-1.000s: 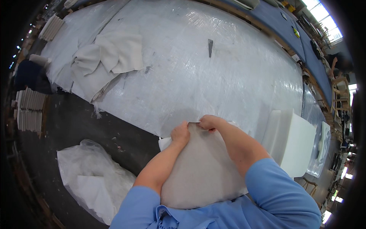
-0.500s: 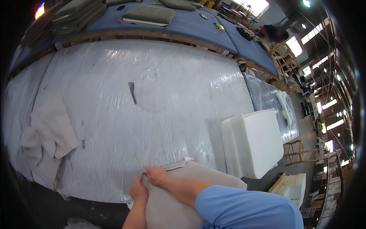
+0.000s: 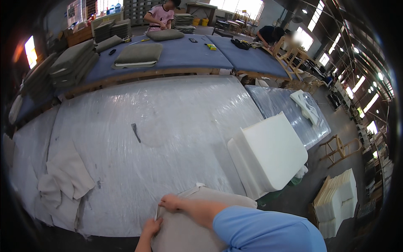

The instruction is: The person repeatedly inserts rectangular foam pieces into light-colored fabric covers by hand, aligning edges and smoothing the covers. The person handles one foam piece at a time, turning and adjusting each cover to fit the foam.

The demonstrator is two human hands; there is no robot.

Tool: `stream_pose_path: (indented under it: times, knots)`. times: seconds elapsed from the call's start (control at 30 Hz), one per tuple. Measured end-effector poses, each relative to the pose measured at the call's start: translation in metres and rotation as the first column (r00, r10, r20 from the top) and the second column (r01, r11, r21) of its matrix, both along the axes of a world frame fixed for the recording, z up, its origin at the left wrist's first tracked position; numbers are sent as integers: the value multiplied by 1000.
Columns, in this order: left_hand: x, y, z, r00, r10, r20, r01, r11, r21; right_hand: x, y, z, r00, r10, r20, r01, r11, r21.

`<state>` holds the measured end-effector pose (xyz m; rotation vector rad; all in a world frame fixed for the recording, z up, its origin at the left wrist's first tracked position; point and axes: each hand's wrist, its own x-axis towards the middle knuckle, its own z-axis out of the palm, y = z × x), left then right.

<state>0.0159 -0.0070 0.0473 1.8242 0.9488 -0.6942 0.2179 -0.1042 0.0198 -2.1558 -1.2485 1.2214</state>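
Nearest, at the lower edge: beige-grey cushion (image 3: 184,230), lying aslant in front of the wearer at the near edge of the plastic-wrapped desk (image 3: 180,143). Left hand (image 3: 152,227): grip pinching the cushion's left edge. Right hand (image 3: 170,202): grip clenched on the same edge, just beyond the left. Right forearm and blue sleeve (image 3: 268,229) cross over the cushion, hiding part of it.

To the right, white foam stack (image 3: 270,153) stands close by the cushion's far right corner; can't tell if touching. Left side: crumpled beige fabric (image 3: 67,178). Mid-desk: dark narrow strip (image 3: 135,132), well apart from both hands. Right, on the floor: cream foam stack (image 3: 336,203), then wooden chair (image 3: 340,150).

Farther, blue desk (image 3: 180,53): green-grey cushion (image 3: 140,54), pile of green-grey cushions (image 3: 73,63) on its left, yellow-green item (image 3: 210,47) too small to tell. Behind it, person in pink (image 3: 161,17); farther right, person in dark clothes (image 3: 268,35) by a wooden chair frame (image 3: 290,61).
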Motion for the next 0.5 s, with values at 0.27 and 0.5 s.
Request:
stream_pose_path:
  times: [0.27,0.5]
  knots:
    - [30,-6,11,992,-110,-67,127,927,354,69,-35,56,981,101,163,-37,935,-354]
    - [25,-6,-16,999,52,-14,-38,853,520,50,-29,9,972,-43,230,86,979,-182]
